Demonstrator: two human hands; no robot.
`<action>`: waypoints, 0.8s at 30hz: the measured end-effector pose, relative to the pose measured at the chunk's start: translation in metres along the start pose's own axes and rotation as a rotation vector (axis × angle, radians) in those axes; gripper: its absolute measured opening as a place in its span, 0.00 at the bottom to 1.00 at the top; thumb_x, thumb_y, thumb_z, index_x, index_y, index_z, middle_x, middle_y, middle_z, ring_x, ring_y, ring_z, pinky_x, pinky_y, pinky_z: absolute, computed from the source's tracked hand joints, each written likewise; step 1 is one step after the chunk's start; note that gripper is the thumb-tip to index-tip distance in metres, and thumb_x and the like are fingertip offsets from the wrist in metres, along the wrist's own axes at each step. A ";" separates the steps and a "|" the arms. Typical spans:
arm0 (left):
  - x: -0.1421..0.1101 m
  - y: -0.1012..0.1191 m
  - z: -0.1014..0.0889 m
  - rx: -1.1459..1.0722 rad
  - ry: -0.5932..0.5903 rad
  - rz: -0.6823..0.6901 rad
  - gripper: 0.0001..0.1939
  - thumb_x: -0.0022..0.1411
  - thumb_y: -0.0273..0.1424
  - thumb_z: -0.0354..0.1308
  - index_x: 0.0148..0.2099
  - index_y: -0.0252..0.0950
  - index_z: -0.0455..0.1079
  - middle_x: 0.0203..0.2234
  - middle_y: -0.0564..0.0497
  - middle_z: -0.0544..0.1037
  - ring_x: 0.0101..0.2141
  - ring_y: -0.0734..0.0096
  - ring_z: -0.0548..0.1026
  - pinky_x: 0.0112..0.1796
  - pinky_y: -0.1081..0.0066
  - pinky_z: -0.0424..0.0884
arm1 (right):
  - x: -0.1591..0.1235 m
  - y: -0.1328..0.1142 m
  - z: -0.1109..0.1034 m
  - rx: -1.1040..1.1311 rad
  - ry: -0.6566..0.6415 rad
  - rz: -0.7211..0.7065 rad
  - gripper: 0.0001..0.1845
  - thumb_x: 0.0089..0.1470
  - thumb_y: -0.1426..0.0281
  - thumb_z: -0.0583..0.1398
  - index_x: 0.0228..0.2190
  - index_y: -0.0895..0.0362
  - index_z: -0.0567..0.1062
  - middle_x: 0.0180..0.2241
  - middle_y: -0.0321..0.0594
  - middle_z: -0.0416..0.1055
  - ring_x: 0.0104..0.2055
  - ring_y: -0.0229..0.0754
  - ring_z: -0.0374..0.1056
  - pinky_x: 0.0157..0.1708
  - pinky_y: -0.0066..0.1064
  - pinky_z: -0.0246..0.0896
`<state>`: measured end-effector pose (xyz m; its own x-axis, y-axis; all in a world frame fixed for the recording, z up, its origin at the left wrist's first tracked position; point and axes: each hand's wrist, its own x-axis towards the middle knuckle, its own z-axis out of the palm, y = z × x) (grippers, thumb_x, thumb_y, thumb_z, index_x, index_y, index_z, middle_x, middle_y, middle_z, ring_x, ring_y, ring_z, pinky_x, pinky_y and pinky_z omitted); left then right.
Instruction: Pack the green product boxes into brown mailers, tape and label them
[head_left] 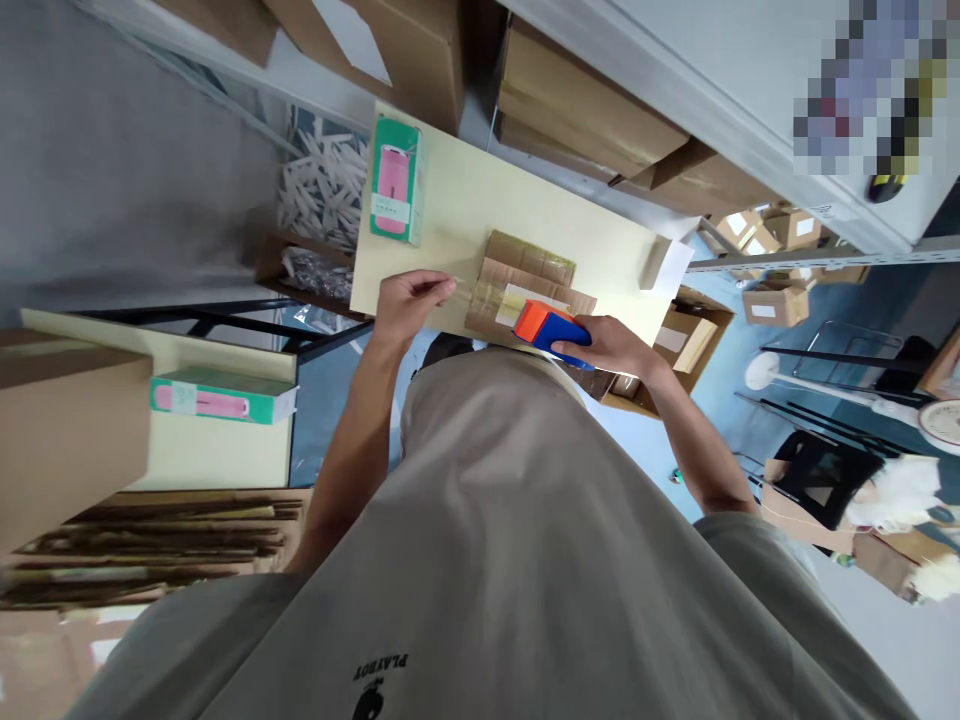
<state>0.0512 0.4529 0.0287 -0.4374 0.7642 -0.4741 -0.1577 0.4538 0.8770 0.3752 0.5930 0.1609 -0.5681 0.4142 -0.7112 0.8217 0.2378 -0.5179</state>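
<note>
A small cardboard box (525, 272) lies on the pale yellow table (465, 200), with clear tape stretched over its near side. My left hand (409, 298) pinches the free end of the tape (469, 290) just left of the box. My right hand (611, 345) grips a blue and orange tape dispenser (547, 325) at the box's near right corner. A green and pink product box (396, 180) stands on the table's far left corner.
A second yellow table (217, 440) at left carries another green and pink box (221, 397) and a large carton (67, 430). Flattened cardboard (157, 545) is stacked below it. Shelves with cartons (585, 100) stand behind the table. More boxes and a fan (772, 370) sit on the floor at right.
</note>
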 end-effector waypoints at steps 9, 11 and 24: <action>0.049 -0.056 0.017 -0.085 -0.028 -0.098 0.20 0.52 0.43 0.81 0.38 0.34 0.85 0.31 0.47 0.84 0.34 0.67 0.78 0.39 0.67 0.78 | 0.042 -0.007 -0.008 -0.146 -0.102 0.133 0.27 0.69 0.43 0.63 0.39 0.55 0.77 0.35 0.43 0.80 0.35 0.46 0.73 0.36 0.35 0.56; 0.057 -0.065 0.024 -0.115 -0.045 -0.117 0.20 0.51 0.43 0.81 0.38 0.34 0.84 0.32 0.47 0.84 0.35 0.67 0.79 0.40 0.66 0.78 | 0.046 -0.008 -0.012 -0.133 -0.122 0.146 0.26 0.69 0.44 0.63 0.39 0.55 0.78 0.35 0.43 0.80 0.36 0.46 0.73 0.36 0.35 0.57; 0.044 -0.051 0.038 0.264 -0.014 0.071 0.19 0.65 0.47 0.71 0.45 0.36 0.80 0.40 0.46 0.85 0.37 0.66 0.80 0.42 0.68 0.76 | 0.057 -0.005 -0.024 -0.078 -0.146 0.129 0.27 0.68 0.44 0.65 0.38 0.56 0.80 0.34 0.43 0.80 0.37 0.47 0.74 0.39 0.37 0.61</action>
<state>0.0730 0.4810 -0.0397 -0.4266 0.8038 -0.4148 0.1097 0.5011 0.8584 0.3402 0.6361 0.1343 -0.4542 0.3154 -0.8332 0.8857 0.2610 -0.3840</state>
